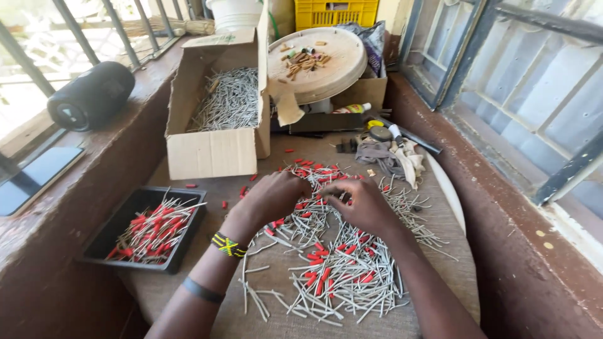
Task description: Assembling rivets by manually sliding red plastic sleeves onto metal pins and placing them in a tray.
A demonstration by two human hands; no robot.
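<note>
My left hand [273, 198] and my right hand [364, 206] rest close together over a heap of thin grey metal pins [342, 276] and short red plastic sleeves [320, 276] on a cloth-covered table [440, 251]. Both hands curl their fingers down into the heap; what the fingertips pinch is hidden by the hands themselves. A beaded band and a dark band sit on my left wrist. At the left, a black tray [119, 223] holds pins with red sleeves fitted on them [154, 229].
An open cardboard box [213, 150] full of bare grey pins stands behind the heap. Farther back a round wooden board [320, 63] carries small pieces. A crumpled cloth and small tools [389, 154] lie at right. A black cylinder [91, 95] and a phone [34, 179] rest on the left ledge.
</note>
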